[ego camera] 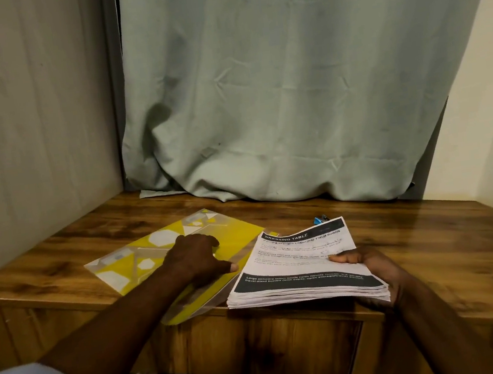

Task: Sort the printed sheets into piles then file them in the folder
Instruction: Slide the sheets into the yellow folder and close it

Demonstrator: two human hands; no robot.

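Across the back hangs a pale grey-green fabric curtain (288, 87), its crumpled hem spilling onto the far edge of the brown wood-grain desk (434, 240), which fills the corner between two plain light walls. On the left half of the desk lies the yellow and clear plastic folder with white geometric shapes (141, 254), flat and set at an angle, its near corner poking out past the front edge. Just to its right comes the thick stack of white printed sheets (306, 270), held over the front edge of the desk, the far end bowing upward, its left side crossing the folder's right edge; the top sheet carries a black banner reading "DRESSING TABLE" and a second dark band lower down. Now the hands: the person's left hand (196, 256) is planted on the middle of the folder, fingers bent down together onto the cover, thumb stretched out straight toward the stack. The right hand (375, 270) carries the stack at its right side, thumb laid on the top sheet, the fingers underneath and out of sight, so the pile is pinched between them. Beyond the stack's far edge, a small blue clip (320, 219) peeps out on the desk, mostly hidden by the paper.
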